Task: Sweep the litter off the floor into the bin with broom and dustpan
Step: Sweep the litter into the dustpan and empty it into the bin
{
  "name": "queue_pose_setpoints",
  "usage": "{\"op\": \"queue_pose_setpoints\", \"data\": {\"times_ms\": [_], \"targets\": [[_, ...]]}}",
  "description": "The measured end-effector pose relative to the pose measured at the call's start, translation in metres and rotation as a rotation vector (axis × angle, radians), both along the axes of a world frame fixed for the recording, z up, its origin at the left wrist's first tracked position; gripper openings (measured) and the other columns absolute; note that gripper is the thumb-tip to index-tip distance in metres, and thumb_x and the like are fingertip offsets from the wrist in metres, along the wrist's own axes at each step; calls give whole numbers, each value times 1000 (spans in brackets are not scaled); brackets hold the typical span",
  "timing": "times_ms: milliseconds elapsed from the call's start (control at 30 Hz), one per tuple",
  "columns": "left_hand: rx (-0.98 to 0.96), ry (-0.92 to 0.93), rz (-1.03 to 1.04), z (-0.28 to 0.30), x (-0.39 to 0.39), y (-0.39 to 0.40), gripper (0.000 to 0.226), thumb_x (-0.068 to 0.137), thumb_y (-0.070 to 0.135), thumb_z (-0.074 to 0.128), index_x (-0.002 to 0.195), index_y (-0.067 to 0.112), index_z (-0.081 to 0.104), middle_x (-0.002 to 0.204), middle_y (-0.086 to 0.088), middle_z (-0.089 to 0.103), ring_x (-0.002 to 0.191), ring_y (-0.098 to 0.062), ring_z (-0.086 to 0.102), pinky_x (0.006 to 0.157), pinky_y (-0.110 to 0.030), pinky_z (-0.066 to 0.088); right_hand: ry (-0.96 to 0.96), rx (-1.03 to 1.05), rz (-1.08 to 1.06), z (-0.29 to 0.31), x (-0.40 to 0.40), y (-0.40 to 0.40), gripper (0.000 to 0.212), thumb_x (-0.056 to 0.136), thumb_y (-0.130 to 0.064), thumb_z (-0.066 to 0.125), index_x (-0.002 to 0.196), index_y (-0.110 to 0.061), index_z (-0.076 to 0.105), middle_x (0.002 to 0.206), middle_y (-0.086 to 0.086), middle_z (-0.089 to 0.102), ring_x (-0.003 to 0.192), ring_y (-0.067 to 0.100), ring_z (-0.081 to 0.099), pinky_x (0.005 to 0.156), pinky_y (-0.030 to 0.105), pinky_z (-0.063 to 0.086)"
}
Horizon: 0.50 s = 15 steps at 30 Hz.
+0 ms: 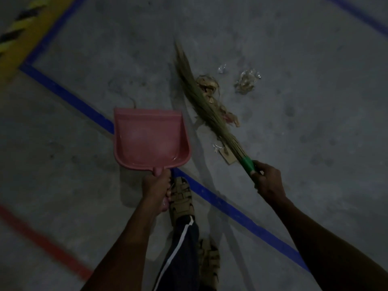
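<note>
The left hand (156,186) curls round the handle of a pink dustpan (150,139), its tray bare. Right of the dustpan, the right hand (267,181) grips a green-collared grass broom (206,108), bristles lying across crumpled brown and clear litter (210,89) on the floor (304,133).

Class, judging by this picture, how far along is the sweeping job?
Done: nothing; the pink plastic dustpan looks empty. In hand: left hand holds it, right hand grips the straw broom against crumpled brown litter. Left: clear wrappers, cardboard scrap; no bin visible.
</note>
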<state>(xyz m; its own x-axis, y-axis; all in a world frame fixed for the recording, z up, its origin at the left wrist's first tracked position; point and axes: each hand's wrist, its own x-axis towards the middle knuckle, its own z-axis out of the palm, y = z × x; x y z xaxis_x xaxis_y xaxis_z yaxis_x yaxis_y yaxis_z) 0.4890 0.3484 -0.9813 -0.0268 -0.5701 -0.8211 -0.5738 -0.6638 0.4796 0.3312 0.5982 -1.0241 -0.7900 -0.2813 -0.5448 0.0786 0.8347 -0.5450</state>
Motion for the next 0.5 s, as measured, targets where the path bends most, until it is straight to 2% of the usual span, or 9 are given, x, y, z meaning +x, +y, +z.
{"op": "queue_pose_setpoints", "data": {"times_ms": [67,133,200,333,433,500], "targets": [[17,-26,-25,-2,-8,-13,25,94,16,63,72,7,55,51,-4,46,29,-8,35,35,-14,28,34,6,-15,1,-13,-18,51,88,-36,50,132,-11,61,97,8,66,76,27,62,71,48,56],[22,-49,-48,-3,-15,-24,25,93,16,63,71,7,57,50,-3,49,32,-10,37,36,-16,29,107,60,32,0,-28,-33,39,94,-28,55,129,-12,62,96,7,62,79,24,57,69,37,49],[26,-51,-68,-3,-28,-39,25,93,13,63,70,7,57,49,-2,50,33,-10,37,37,-16,30,203,138,71,-1,-48,-50,35,93,-20,59,127,-15,61,96,8,59,80,23,53,65,32,43],[13,-69,-164,1,-53,-65,18,94,15,62,80,4,60,57,-6,54,32,-10,39,37,-17,30,322,293,86,0,-85,-78,43,92,-22,60,134,-21,52,119,10,53,89,29,56,63,38,51],[26,-47,-221,5,-70,-80,20,96,19,62,83,4,59,59,-7,54,34,-11,39,36,-18,30,369,351,41,2,-108,-91,47,90,-19,62,136,-20,51,126,9,48,95,32,56,59,32,42],[26,-33,-249,10,-82,-87,25,96,20,63,78,5,56,57,-7,51,33,-11,39,35,-18,29,397,374,17,5,-121,-98,50,88,-17,64,137,-19,53,127,10,49,97,34,56,61,34,43]]}}
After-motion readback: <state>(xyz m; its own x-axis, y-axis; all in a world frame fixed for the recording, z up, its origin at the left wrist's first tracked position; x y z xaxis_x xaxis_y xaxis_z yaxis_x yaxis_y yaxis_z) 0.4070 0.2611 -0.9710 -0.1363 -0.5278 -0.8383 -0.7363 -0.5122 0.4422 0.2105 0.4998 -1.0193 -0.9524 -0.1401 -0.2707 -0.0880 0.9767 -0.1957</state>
